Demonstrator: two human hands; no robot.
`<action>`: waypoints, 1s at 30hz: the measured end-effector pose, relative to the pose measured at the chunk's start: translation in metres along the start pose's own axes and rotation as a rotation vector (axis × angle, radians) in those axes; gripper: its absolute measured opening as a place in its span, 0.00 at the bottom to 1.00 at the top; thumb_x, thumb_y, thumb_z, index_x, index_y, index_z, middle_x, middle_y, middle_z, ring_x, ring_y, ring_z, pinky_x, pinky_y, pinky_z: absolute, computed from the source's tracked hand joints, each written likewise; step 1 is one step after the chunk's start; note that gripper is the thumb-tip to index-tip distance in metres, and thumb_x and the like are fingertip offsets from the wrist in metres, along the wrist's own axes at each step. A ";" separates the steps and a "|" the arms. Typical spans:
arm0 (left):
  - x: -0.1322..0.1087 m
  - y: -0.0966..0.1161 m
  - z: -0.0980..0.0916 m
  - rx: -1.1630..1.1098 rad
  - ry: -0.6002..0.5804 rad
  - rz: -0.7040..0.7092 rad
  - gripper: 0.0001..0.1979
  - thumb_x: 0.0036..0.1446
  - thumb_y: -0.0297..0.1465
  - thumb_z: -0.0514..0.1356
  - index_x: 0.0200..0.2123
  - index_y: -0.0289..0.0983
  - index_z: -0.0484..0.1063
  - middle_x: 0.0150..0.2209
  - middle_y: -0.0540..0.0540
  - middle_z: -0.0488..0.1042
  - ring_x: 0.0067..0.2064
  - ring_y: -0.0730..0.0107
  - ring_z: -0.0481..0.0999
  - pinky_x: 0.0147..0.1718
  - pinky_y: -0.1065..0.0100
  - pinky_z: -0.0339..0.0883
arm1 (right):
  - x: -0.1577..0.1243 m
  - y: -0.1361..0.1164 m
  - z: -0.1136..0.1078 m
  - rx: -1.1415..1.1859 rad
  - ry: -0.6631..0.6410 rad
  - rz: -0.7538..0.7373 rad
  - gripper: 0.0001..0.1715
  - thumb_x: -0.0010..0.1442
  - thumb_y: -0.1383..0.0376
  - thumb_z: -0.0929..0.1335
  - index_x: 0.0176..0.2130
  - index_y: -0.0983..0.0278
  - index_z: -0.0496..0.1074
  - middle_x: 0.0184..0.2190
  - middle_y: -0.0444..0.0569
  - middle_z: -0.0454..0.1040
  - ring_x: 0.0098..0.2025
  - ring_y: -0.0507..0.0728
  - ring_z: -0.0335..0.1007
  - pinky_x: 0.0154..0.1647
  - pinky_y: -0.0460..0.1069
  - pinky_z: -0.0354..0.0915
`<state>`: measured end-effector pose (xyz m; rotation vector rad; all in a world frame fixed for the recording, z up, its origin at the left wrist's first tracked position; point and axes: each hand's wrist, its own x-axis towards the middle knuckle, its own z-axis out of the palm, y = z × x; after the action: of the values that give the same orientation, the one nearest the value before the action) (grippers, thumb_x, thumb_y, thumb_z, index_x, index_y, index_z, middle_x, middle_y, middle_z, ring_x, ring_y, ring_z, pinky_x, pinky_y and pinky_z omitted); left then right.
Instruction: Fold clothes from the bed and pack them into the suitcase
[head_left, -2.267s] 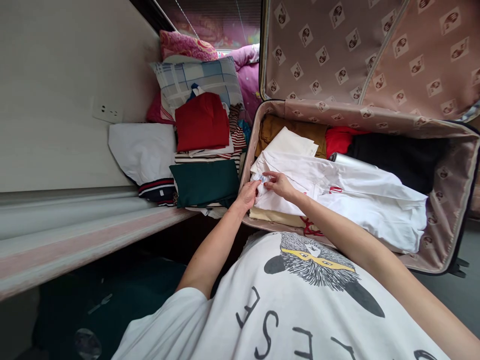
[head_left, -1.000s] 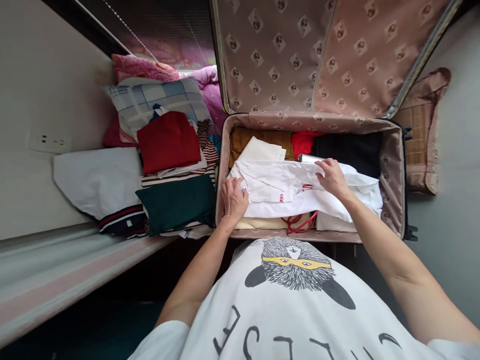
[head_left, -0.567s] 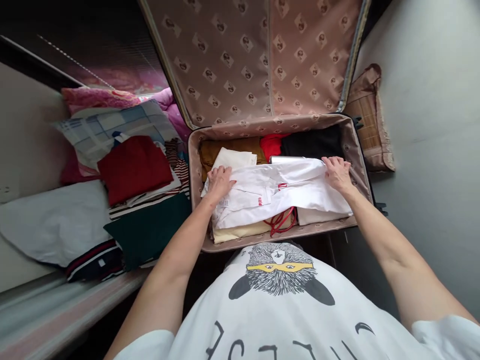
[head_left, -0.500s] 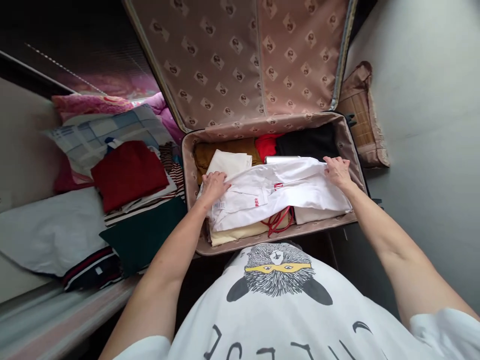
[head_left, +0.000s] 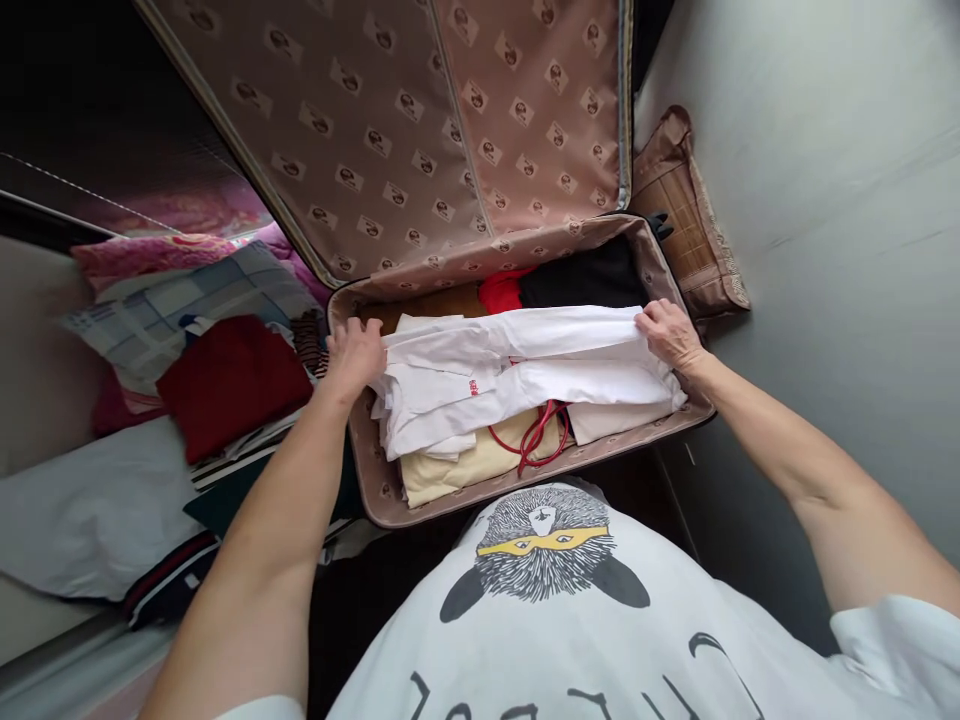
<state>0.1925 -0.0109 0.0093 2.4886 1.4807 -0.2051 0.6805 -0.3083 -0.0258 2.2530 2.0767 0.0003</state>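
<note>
A white garment with small red lettering [head_left: 442, 365] stretches across the open suitcase [head_left: 450, 515]. My left hand [head_left: 357, 352] is closed on its far left corner, and my right hand [head_left: 670, 333] pinches its far right end. Between them the far edge is drawn taut. Beneath the garment lie a cream folded cloth [head_left: 442, 478] and a red looped cord or strap [head_left: 534, 440], both partly covered. Behind it, a red cloth [head_left: 501, 291] and a black folded cloth [head_left: 581, 275] fill the suitcase's far side.
The patterned suitcase lid [head_left: 390, 130] stands raised at the back. To the left are piled a dark red folded garment [head_left: 232, 385], a plaid pillow [head_left: 202, 310] and a grey-white cloth [head_left: 97, 500]. A brown woven mat [head_left: 686, 230] leans by the right wall [head_left: 840, 250].
My left hand has moved outward to the garment's far left corner and gripped it. The white garment's far edge is pulled straight, covering a silvery-white item seen before. The view has shifted.
</note>
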 end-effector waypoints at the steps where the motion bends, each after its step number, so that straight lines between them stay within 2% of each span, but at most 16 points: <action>1: -0.009 0.013 0.008 0.002 0.084 0.024 0.22 0.63 0.40 0.59 0.57 0.39 0.75 0.56 0.35 0.73 0.58 0.42 0.69 0.54 0.49 0.62 | -0.005 -0.001 0.004 0.005 -0.027 0.000 0.16 0.65 0.72 0.61 0.41 0.65 0.77 0.41 0.61 0.73 0.44 0.65 0.61 0.45 0.56 0.59; 2: -0.021 0.028 0.018 -0.004 0.129 0.064 0.25 0.63 0.42 0.59 0.60 0.38 0.73 0.61 0.34 0.70 0.61 0.39 0.66 0.56 0.47 0.61 | -0.010 -0.002 0.007 0.015 -0.043 0.015 0.16 0.64 0.72 0.62 0.42 0.66 0.78 0.42 0.61 0.73 0.45 0.65 0.62 0.44 0.56 0.59; 3: -0.035 0.043 0.029 -0.010 0.125 0.116 0.29 0.62 0.43 0.61 0.63 0.37 0.71 0.63 0.33 0.68 0.62 0.37 0.65 0.58 0.46 0.61 | -0.015 -0.003 0.009 0.029 -0.050 0.038 0.15 0.64 0.72 0.62 0.42 0.66 0.78 0.43 0.61 0.73 0.45 0.65 0.62 0.45 0.55 0.59; 6: -0.088 0.086 0.066 0.010 -0.048 0.311 0.37 0.57 0.42 0.67 0.66 0.35 0.66 0.67 0.31 0.64 0.62 0.37 0.65 0.58 0.45 0.62 | -0.028 -0.003 0.011 0.063 -0.030 0.097 0.15 0.64 0.72 0.63 0.43 0.65 0.78 0.44 0.60 0.73 0.48 0.65 0.62 0.47 0.55 0.60; 8: -0.119 0.103 0.087 0.032 -0.126 0.414 0.36 0.57 0.37 0.68 0.67 0.38 0.65 0.68 0.31 0.63 0.63 0.38 0.64 0.59 0.45 0.63 | -0.035 -0.004 0.010 0.068 -0.059 0.074 0.15 0.65 0.71 0.63 0.43 0.64 0.79 0.46 0.59 0.74 0.49 0.65 0.62 0.49 0.55 0.60; 10: -0.138 0.109 0.100 0.042 -0.162 0.419 0.33 0.57 0.31 0.66 0.66 0.40 0.66 0.69 0.31 0.63 0.63 0.39 0.64 0.58 0.45 0.63 | -0.040 -0.006 0.007 0.072 -0.186 -0.002 0.14 0.65 0.71 0.64 0.40 0.63 0.79 0.45 0.59 0.75 0.50 0.65 0.64 0.50 0.55 0.60; 12: -0.144 0.111 0.104 0.006 -0.152 0.359 0.29 0.57 0.26 0.62 0.62 0.39 0.68 0.67 0.31 0.64 0.63 0.40 0.66 0.57 0.45 0.65 | -0.045 -0.008 0.006 0.093 -0.311 -0.008 0.14 0.66 0.71 0.64 0.39 0.64 0.79 0.45 0.61 0.76 0.49 0.65 0.66 0.49 0.55 0.61; 14: -0.143 0.116 0.101 -0.115 -0.105 0.319 0.25 0.58 0.23 0.58 0.60 0.38 0.69 0.64 0.31 0.67 0.61 0.43 0.69 0.56 0.46 0.67 | -0.049 -0.010 0.006 0.155 -0.334 0.152 0.16 0.66 0.72 0.62 0.44 0.66 0.79 0.47 0.62 0.76 0.50 0.64 0.69 0.49 0.53 0.63; 16: -0.140 0.129 0.094 -0.305 -0.078 0.342 0.21 0.63 0.26 0.55 0.58 0.37 0.69 0.59 0.33 0.70 0.58 0.49 0.73 0.55 0.49 0.70 | -0.054 -0.014 0.007 0.228 -0.302 0.340 0.18 0.67 0.71 0.61 0.49 0.67 0.77 0.49 0.61 0.77 0.50 0.62 0.72 0.51 0.52 0.64; 18: -0.142 0.148 0.087 -0.473 -0.118 0.412 0.19 0.66 0.30 0.55 0.59 0.37 0.69 0.55 0.36 0.72 0.56 0.54 0.75 0.56 0.53 0.72 | -0.060 -0.020 0.008 0.288 -0.342 0.456 0.17 0.68 0.63 0.64 0.52 0.67 0.74 0.47 0.61 0.78 0.49 0.63 0.75 0.50 0.52 0.66; 20: -0.148 0.171 0.084 -0.552 -0.201 0.473 0.22 0.65 0.33 0.57 0.62 0.38 0.66 0.56 0.37 0.73 0.56 0.57 0.76 0.58 0.56 0.72 | -0.069 -0.027 0.011 0.332 -0.427 0.539 0.25 0.64 0.55 0.70 0.54 0.67 0.72 0.46 0.62 0.79 0.46 0.66 0.77 0.47 0.55 0.68; 22: -0.155 0.194 0.084 -0.559 -0.281 0.473 0.26 0.64 0.30 0.57 0.65 0.39 0.62 0.57 0.37 0.75 0.57 0.58 0.77 0.59 0.58 0.71 | -0.079 -0.033 0.014 0.408 -0.454 0.642 0.29 0.59 0.53 0.73 0.54 0.67 0.71 0.45 0.63 0.79 0.45 0.68 0.78 0.44 0.55 0.68; 24: -0.159 0.214 0.087 -0.538 -0.355 0.467 0.24 0.65 0.27 0.54 0.65 0.39 0.63 0.56 0.38 0.77 0.56 0.60 0.78 0.58 0.59 0.72 | -0.089 -0.036 0.017 0.524 -0.397 0.732 0.22 0.58 0.56 0.72 0.48 0.65 0.74 0.41 0.59 0.80 0.43 0.66 0.77 0.43 0.54 0.67; 26: -0.159 0.231 0.091 -0.493 -0.426 0.517 0.21 0.68 0.27 0.50 0.61 0.40 0.68 0.55 0.39 0.79 0.56 0.61 0.79 0.57 0.62 0.72 | -0.095 -0.037 0.021 0.715 -0.313 0.828 0.12 0.55 0.57 0.72 0.37 0.63 0.74 0.33 0.52 0.78 0.38 0.62 0.76 0.39 0.51 0.66; 28: -0.154 0.244 0.093 -0.378 -0.504 0.593 0.18 0.70 0.30 0.51 0.59 0.40 0.70 0.55 0.38 0.80 0.56 0.59 0.80 0.56 0.62 0.72 | -0.097 -0.037 0.023 0.971 -0.247 0.935 0.12 0.51 0.57 0.73 0.29 0.62 0.71 0.25 0.46 0.72 0.31 0.58 0.71 0.32 0.49 0.64; 30: -0.147 0.256 0.094 -0.185 -0.594 0.640 0.17 0.71 0.36 0.53 0.58 0.38 0.70 0.51 0.35 0.81 0.54 0.52 0.82 0.52 0.58 0.73 | -0.095 -0.036 0.025 1.202 -0.203 1.019 0.14 0.47 0.58 0.75 0.28 0.62 0.69 0.23 0.43 0.70 0.27 0.54 0.66 0.28 0.48 0.61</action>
<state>0.3472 -0.2779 -0.0128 2.3140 0.4288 -0.5838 0.6384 -0.4011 -0.0474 3.3486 0.5338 -1.6425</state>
